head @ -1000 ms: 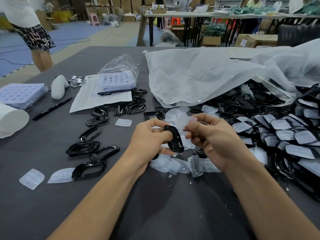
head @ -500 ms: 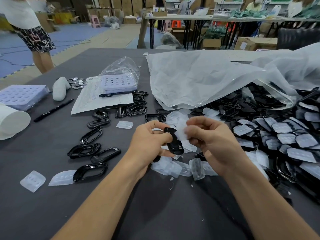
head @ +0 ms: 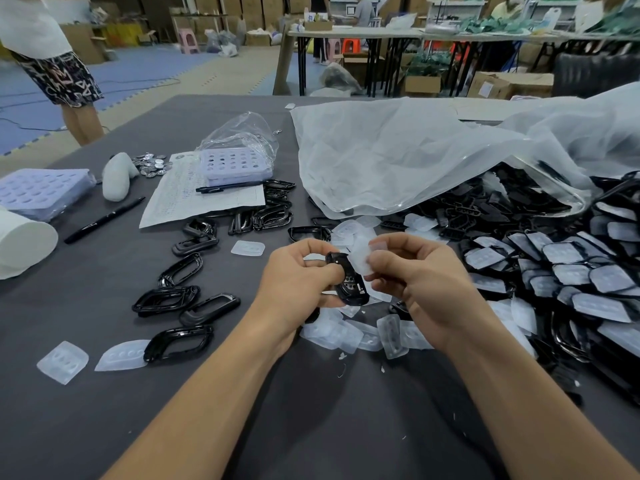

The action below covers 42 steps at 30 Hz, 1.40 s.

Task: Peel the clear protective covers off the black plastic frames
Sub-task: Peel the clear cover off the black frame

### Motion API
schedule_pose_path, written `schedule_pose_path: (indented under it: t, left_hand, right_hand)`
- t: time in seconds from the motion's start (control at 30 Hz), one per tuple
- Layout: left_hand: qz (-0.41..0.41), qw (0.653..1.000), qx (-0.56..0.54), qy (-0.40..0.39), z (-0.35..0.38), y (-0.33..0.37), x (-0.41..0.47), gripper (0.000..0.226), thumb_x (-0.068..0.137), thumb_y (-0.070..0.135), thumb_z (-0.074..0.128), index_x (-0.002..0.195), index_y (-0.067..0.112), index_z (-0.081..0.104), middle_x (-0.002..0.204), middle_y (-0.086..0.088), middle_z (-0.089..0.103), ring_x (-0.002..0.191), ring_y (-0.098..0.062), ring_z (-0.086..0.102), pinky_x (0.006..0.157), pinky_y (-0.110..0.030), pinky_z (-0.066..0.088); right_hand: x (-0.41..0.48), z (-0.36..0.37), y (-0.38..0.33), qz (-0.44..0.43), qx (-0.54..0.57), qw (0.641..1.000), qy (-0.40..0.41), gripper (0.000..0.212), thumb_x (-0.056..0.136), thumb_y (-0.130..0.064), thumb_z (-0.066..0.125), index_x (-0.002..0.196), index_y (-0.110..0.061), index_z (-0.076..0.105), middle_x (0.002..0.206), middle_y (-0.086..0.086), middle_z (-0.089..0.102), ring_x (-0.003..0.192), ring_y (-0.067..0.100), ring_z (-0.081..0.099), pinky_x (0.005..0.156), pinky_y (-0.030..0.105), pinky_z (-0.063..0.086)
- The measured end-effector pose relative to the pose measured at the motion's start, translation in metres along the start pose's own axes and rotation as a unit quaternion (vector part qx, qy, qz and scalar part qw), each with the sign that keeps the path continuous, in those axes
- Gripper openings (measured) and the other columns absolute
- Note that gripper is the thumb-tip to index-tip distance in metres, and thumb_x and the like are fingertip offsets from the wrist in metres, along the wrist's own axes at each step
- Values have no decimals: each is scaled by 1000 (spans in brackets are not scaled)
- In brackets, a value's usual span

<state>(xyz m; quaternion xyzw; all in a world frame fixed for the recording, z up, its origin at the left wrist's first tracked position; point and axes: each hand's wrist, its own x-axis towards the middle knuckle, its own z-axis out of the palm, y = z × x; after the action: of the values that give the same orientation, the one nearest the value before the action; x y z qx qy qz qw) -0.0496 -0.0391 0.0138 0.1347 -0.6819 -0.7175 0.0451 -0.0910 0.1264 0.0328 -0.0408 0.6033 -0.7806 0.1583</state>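
Observation:
My left hand point(head: 298, 275) grips a black plastic frame point(head: 348, 284) held on edge above the grey table point(head: 104, 427). My right hand point(head: 419, 271) pinches a clear cover point(head: 360, 258) that stands partly lifted from the frame's upper end. Loose clear covers point(head: 349, 336) lie in a heap under my hands. Several bare black frames point(head: 180, 299) are spread to the left. A big pile of frames with covers on them point(head: 554, 265) fills the right side.
A large clear plastic bag point(head: 398, 157) drapes over the pile at the back right. To the left lie a paper sheet point(head: 194, 199), two pens, lilac trays point(head: 235, 164), a white roll point(head: 20, 240) and coins. A person point(head: 52, 64) stands at the table's far left corner.
The cover has come further away from the top of the frame between my hands. Both hands have stayed in about the same place.

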Motion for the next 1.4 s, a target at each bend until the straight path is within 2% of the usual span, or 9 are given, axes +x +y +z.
schedule_pose_path:
  t: [0.23, 0.37, 0.5, 0.6, 0.8, 0.97, 1.13, 1.27, 1.4]
  left_hand:
    - [15, 1000, -8, 5, 0, -1, 1, 30, 85, -8, 65, 97, 18, 74, 77, -12, 76, 68, -19, 74, 58, -29, 59]
    - [14, 1000, 7, 9, 1, 0, 0, 33, 86, -7, 65, 97, 21, 80, 84, -21, 76, 78, -25, 76, 59, -28, 60]
    - [12, 1000, 19, 13, 2, 0, -1, 32, 87, -8, 65, 96, 19, 80, 87, -18, 79, 75, -24, 77, 58, -26, 59]
    - [11, 1000, 17, 12, 3, 0, -1, 32, 87, -8, 64, 98, 18, 79, 85, -15, 79, 74, -21, 78, 58, -26, 59]
    - [18, 1000, -12, 17, 3, -1, -1, 27, 89, -8, 64, 99, 13, 77, 82, -13, 79, 76, -27, 79, 59, -28, 61]
    - [28, 998, -15, 49, 7, -6, 1, 18, 88, -7, 66, 93, 9, 70, 78, -11, 78, 70, -21, 76, 59, -28, 60]
    - [22, 998, -41, 41, 10, -7, 0, 15, 93, 2, 72, 104, 9, 65, 83, -8, 80, 76, -21, 79, 60, -22, 58]
    - [-3, 993, -115, 14, 14, -3, -1, 20, 95, 1, 71, 114, 9, 71, 92, -11, 81, 82, -18, 79, 63, -21, 59]
    - [-51, 973, -218, -50, 17, 0, -3, 20, 96, -1, 65, 114, 2, 73, 102, -16, 80, 90, -20, 78, 75, -28, 63]
  right_hand:
    - [-3, 4, -1, -24, -62, 997, 43, 17, 84, 2, 77, 77, -13, 73, 70, 6, 72, 58, 13, 65, 52, 18, 51]
    - [-3, 5, -1, -56, -74, 994, 56, 17, 79, -6, 84, 68, -18, 79, 65, -1, 67, 60, 5, 62, 61, 13, 52]
    - [-2, 3, -2, -59, -52, 994, 82, 16, 78, -12, 85, 66, -21, 80, 62, -1, 54, 50, 5, 44, 53, 17, 42]
    - [-3, 6, -3, -55, -28, 996, 68, 19, 81, -27, 83, 63, -22, 77, 63, -1, 66, 54, 11, 53, 67, 31, 47]
    - [-3, 9, 5, -43, -41, 997, 51, 21, 87, 0, 76, 101, -16, 76, 67, 9, 68, 54, 13, 57, 54, 21, 47]
    - [-3, 18, 15, -40, -28, 994, 99, 10, 92, -1, 71, 85, -8, 67, 61, 4, 67, 48, 14, 59, 46, 21, 43]
    - [-5, 23, 21, -72, -38, 991, 106, 9, 88, -2, 75, 81, -7, 72, 67, 0, 70, 58, 6, 64, 55, 15, 51]
    - [-6, 27, 26, -45, -32, 991, 124, 13, 84, -12, 81, 73, -17, 75, 77, 12, 73, 67, 20, 68, 69, 41, 60]
    - [-4, 30, 31, -54, -13, 990, 132, 15, 83, -10, 81, 71, -16, 75, 75, 7, 73, 70, 18, 68, 69, 36, 57]
